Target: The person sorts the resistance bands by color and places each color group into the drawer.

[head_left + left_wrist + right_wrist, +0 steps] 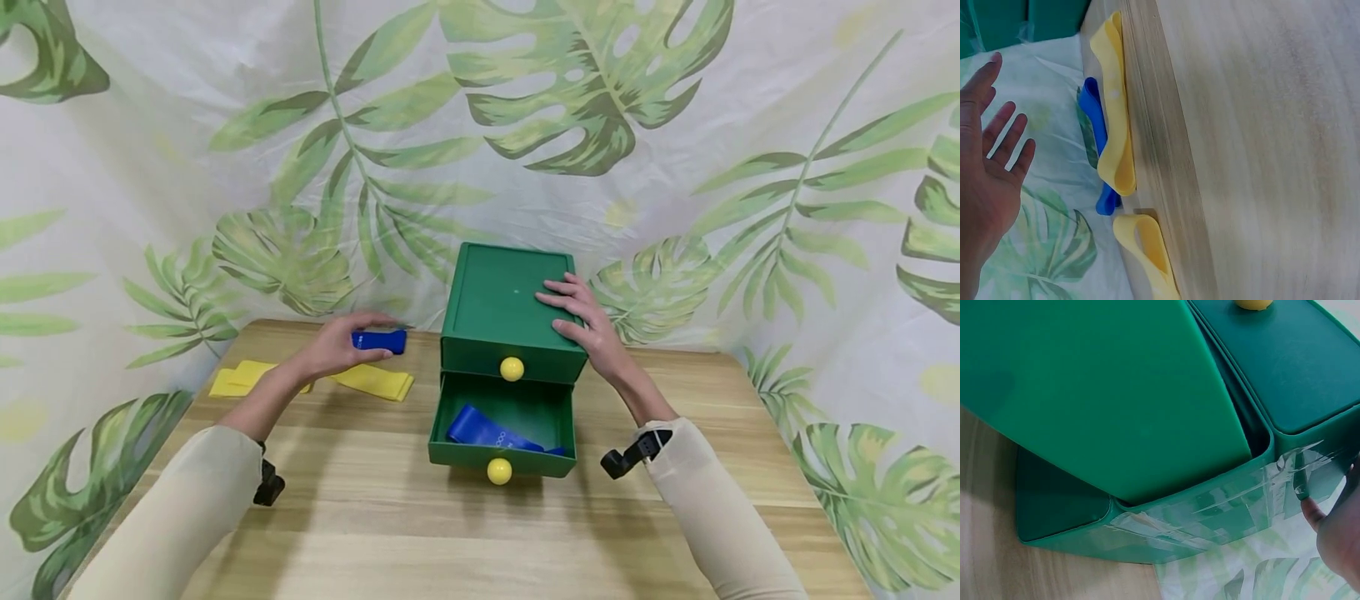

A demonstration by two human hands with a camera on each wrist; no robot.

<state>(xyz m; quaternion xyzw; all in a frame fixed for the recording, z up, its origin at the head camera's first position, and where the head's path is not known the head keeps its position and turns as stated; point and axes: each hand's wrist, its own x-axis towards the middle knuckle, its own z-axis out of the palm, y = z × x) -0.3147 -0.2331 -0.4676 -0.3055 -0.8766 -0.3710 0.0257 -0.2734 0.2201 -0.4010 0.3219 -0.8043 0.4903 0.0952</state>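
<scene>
With the right hand (pixel 588 325) spread on the drawer unit (pixel 491 292), the uncurled left hand (pixel 337 345) apparently reaches for the blue band (pixel 384 342) near the tabletop's (pixel 360 533) far edge, needing a pinch.

Leaf-print cloth (pixel 480 200) round a table (pixel 360 508) suggests a booth.

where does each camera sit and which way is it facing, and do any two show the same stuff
Head: worn on the head, looking forward and down at the table and green drawers; left hand, right hand and both sleeves show.
Left wrist: on that wrist, facing along the left hand, with yellow bands and a blue band beyond; the picture is tilted sideways.
Right wrist: on that wrist, facing the open drawer; part of the right hand shows at the right edge.
Shared: head and left wrist both show those bands.
</scene>
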